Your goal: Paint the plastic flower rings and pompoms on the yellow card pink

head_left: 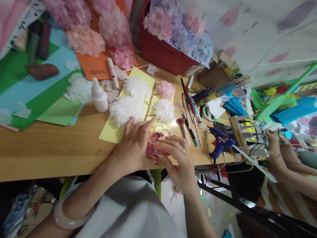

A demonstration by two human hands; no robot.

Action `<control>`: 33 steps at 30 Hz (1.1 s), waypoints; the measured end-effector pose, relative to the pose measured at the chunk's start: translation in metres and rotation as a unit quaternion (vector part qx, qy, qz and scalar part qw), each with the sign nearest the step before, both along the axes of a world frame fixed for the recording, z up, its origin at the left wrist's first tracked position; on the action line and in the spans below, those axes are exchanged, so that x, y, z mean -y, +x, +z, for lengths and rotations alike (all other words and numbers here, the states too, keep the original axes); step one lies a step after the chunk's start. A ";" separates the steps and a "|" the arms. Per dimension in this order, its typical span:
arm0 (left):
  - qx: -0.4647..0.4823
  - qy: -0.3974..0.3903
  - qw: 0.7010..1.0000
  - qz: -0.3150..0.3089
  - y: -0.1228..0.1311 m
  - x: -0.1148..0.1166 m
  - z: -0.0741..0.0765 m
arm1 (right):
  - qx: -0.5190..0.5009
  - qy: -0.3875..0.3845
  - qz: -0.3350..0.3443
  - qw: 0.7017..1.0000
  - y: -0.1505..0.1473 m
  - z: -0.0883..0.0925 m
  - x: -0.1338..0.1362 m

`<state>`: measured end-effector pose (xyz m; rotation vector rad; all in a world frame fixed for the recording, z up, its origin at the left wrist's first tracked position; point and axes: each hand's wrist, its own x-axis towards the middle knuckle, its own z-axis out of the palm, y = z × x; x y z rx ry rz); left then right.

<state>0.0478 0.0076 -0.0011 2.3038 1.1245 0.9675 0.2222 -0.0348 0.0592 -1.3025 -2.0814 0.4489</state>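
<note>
A small clear plastic dish (pixel 154 150) with dark red and pink contents lies near the table's front edge; its exact kind is hard to make out. My left hand (pixel 134 142) rests at its left side, fingers stretched and apart, thumb hidden. Across the dish's right part bend the fingers of my right hand (pixel 176 154), with the thumb at its near edge. Just beyond is a yellow sheet (pixel 110 131) with a drawn brown stem. On it sit white paper flower puffs (pixel 127 109), a smaller white puff (pixel 164 110) and a pink puff (pixel 165 89).
Left stands a white squeeze bottle (pixel 99 98). Pens and brushes (pixel 191 106) lie to the right, near a blue glue gun (pixel 220 140) with cables. Behind is a red basket (pixel 163 56) of paper flowers. Another person's hands (pixel 276 144) are at far right.
</note>
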 end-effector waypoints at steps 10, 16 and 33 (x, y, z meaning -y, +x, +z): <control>-0.015 0.025 0.999 0.021 0.003 0.001 0.000 | -0.474 -0.159 -0.184 0.846 0.015 0.010 0.003; -0.016 0.028 0.999 0.020 0.003 0.001 0.000 | -0.438 -0.151 -0.184 0.867 0.025 0.007 -0.005; -0.052 0.026 0.997 0.043 0.015 0.004 0.008 | 0.029 0.068 -0.076 0.994 0.059 -0.005 -0.031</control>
